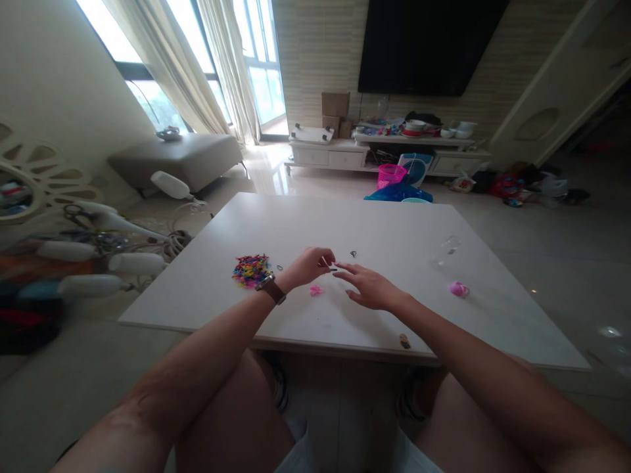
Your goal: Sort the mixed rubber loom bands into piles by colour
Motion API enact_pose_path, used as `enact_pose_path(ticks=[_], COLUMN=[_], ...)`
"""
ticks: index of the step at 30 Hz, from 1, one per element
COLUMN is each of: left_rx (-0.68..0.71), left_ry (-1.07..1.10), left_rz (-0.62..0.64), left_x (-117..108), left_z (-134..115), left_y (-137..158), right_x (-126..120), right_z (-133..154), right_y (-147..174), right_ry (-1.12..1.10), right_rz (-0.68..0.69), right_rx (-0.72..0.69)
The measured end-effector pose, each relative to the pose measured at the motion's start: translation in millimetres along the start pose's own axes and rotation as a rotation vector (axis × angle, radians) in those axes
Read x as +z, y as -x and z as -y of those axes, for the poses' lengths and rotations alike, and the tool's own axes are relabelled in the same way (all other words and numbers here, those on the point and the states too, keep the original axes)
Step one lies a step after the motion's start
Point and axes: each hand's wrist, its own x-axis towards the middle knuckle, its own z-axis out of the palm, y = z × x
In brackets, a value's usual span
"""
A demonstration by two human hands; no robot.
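My left hand (pixel 311 264), with a watch (pixel 271 288) on its wrist, is over the middle of the white table (pixel 394 230). Its fingers are curled in, and a small dark green piece (pixel 334 269) shows at their tips; its kind is too small to tell. Facing it, my right hand (pixel 369 285) has its fingers stretched out and apart, the tips close to the green piece. A pink flower-like piece (pixel 316 290) lies just below my left hand. Left of that hand is a pile of small multicoloured pieces (pixel 250 269), with a small ring (pixel 279 267) beside it.
A small dark item (pixel 353 253) lies beyond my hands. To the right are a pink ball-like thing (pixel 459 289) and a clear plastic item (pixel 446 253). A small yellow figure (pixel 405 341) is near the front edge. Behind the table stands a pink basket (pixel 391 176).
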Motion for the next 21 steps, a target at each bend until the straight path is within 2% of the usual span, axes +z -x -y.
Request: enact_pose_path(ticks=[14,21], left_rx=[0.025,0.072], left_ry=[0.071,0.039], left_rz=[0.016,-0.027], left_x=[1.9,0.2], left_z=[-1.0,-2.2], left_y=[1.3,-4.1], right_x=[1.0,-5.6], right_z=[0.6,9.4], right_y=[0.0,-1.9], right_ry=[0.012,0.103], right_rz=[-0.027,-0.032], right_rx=[-0.054,-0.054])
